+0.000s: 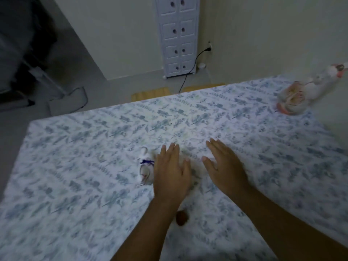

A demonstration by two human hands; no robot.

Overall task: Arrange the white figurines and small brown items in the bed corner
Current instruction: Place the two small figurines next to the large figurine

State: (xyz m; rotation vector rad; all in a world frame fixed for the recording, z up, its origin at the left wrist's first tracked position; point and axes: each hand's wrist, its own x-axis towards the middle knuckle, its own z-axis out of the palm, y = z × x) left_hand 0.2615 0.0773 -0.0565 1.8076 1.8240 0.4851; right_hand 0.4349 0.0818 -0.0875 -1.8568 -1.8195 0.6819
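While both hands hover palm-down w/ fingers spread & holding nothing over the leaf-print bedsheet (75,147), left hand (170,174) sits just beside a small white figurine w/ blue ribbon (145,166), right hand (224,164) near it, a brown item (182,217) under left forearm, bigger white-pink figurine (308,89) well apart at far right.

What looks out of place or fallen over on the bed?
The small white figurine with a blue ribbon lies on its side beside the left hand. The larger white and pink figurine lies toppled near the wall.
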